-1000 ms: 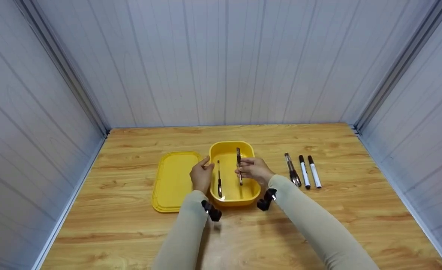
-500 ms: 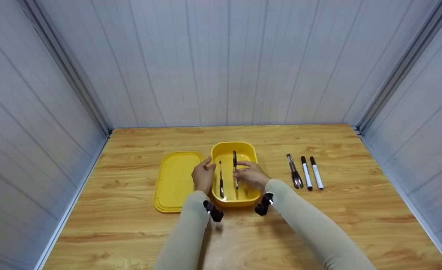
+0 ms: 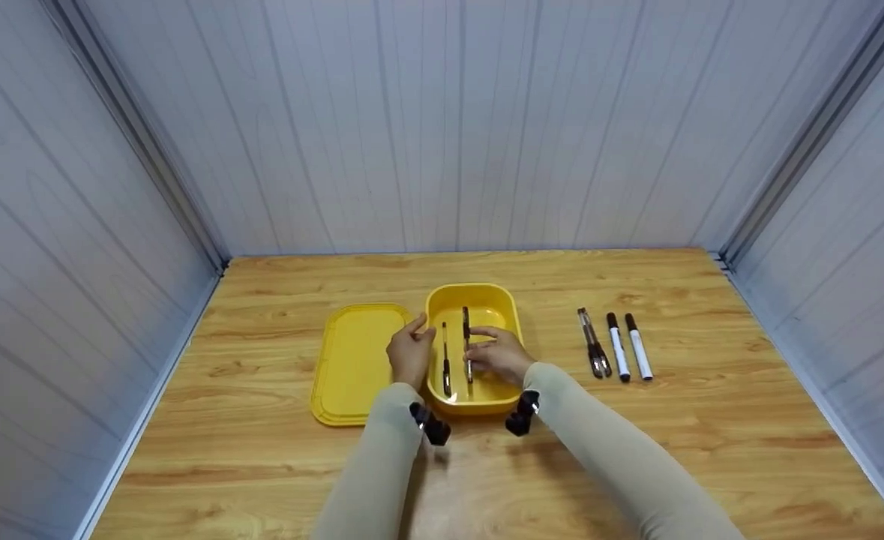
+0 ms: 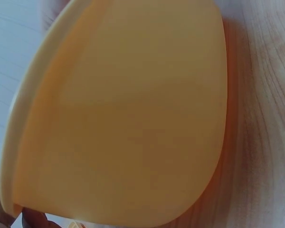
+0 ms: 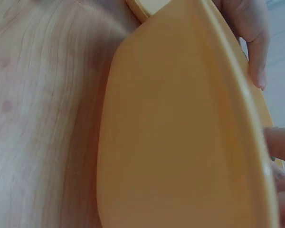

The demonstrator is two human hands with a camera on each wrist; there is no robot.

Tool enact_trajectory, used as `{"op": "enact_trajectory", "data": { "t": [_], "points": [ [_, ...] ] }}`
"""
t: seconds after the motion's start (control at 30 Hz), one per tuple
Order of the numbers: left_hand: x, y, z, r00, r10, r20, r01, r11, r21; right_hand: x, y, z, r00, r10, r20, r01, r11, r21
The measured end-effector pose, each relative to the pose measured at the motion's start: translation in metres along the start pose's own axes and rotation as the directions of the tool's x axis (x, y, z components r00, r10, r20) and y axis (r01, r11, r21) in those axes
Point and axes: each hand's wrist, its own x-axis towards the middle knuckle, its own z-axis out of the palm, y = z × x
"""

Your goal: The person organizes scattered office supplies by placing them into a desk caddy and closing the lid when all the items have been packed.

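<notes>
A yellow plastic box stands uncovered in the middle of the table in the head view. My left hand grips its left rim, the thumb over the edge. Over the box's floor my right hand pinches a dark-capped pen, which points away from me. Whether that pen touches the floor of the box, I cannot tell. Another pen lies inside, along the left wall. Both wrist views are mostly filled by the box's outer wall; in the right one, some right-hand fingers show past the rim.
A flat yellow lid lies on the table left of the box, partly behind the left hand. To the right lie clear-barrelled pens side by side, then two white markers with black caps. Pale panels wall the table in.
My right hand has moved left and slightly toward me with the pen, bringing it nearer the pen lying in the box. The left hand stays on the rim. The head view has shifted slightly.
</notes>
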Motion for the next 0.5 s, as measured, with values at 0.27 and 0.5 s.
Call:
{"op": "enact_trajectory", "data": {
  "t": [0.27, 0.5],
  "points": [
    [0.0004, -0.0006, 0.0006, 1.000, -0.014, -0.005, 0.014, 1.000, 0.001, 0.0047, 0.0071, 0.0044, 1.000, -0.005, -0.028, 0.004, 0.998, -0.065],
    [0.0002, 0.0003, -0.0002, 1.000, 0.002, -0.009, -0.002, 1.000, 0.005, 0.0073, 0.0093, 0.0094, 0.998, -0.046, -0.047, 0.037, 0.983, -0.180]
  ]
}}
